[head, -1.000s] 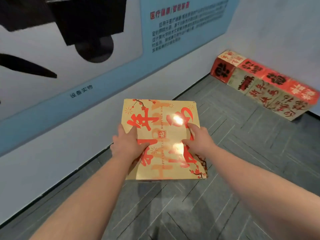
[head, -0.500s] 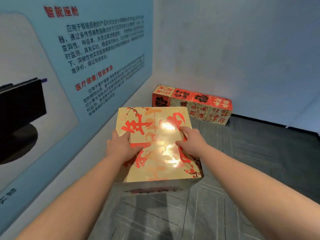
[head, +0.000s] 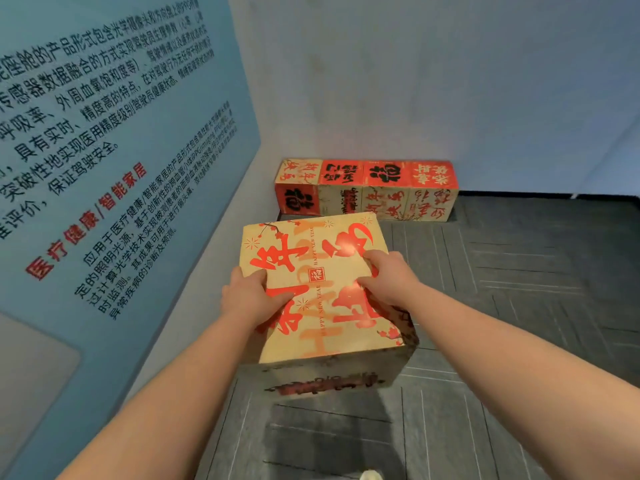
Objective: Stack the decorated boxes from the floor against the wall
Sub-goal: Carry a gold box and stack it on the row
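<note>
while a row of four red-and-cream printed boxes (head: 367,190) already sits against the pale wall (head: 433,81), both hands, left hand (head: 247,296) and right hand (head: 389,280), clamp one gold-and-red cardboard box (head: 318,289) above the grey floor (head: 519,271); placement remains.

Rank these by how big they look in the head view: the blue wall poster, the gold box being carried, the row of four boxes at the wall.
1. Blue text-covered wall poster
2. Gold-and-red cardboard box, though it is nearer the camera
3. Row of four red-and-cream boxes, further away
</note>
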